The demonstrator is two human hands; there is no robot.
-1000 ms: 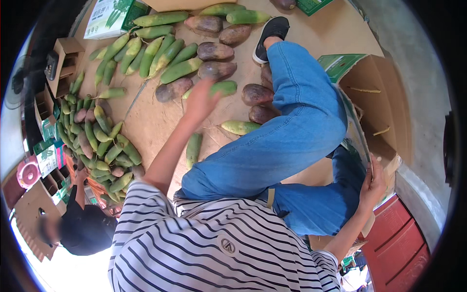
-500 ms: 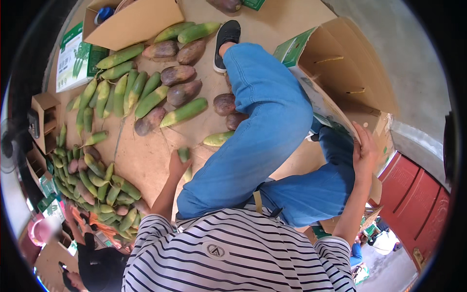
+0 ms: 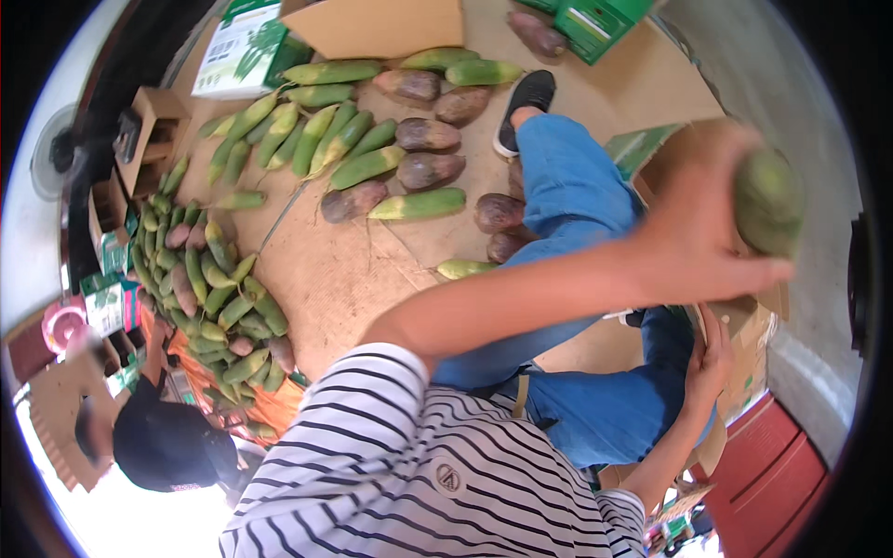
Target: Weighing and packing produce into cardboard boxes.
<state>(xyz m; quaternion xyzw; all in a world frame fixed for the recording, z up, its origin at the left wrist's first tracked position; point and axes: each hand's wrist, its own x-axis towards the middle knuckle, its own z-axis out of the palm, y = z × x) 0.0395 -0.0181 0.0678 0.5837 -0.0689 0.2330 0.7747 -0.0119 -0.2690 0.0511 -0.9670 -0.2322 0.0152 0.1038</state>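
Note:
My left arm reaches across my body to the right. My left hand (image 3: 693,223), smeared by motion, is closed around a thick green radish (image 3: 768,200) above the cardboard box (image 3: 642,149). Most of the box is hidden behind this hand and arm. Lower down, beside my knee, my right hand (image 3: 712,361) grips the near edge of the same box. In front of me on the cardboard-covered floor lie rows of long green radishes (image 3: 367,168) and dark purple-red radishes (image 3: 428,133). One more green radish (image 3: 465,269) lies partly behind my leg.
A large radish heap (image 3: 200,279) lies at the left, near a person in a dark cap (image 3: 172,437). An open carton (image 3: 377,28) and a green-white box (image 3: 242,51) stand at the far side. Another green box (image 3: 600,23) is farther right. A grey wall (image 3: 823,298) bounds the right.
My left hand has swung up from the floor at left to above the box at right, carrying a green radish. The view has shifted left; my right hand stays at the box edge.

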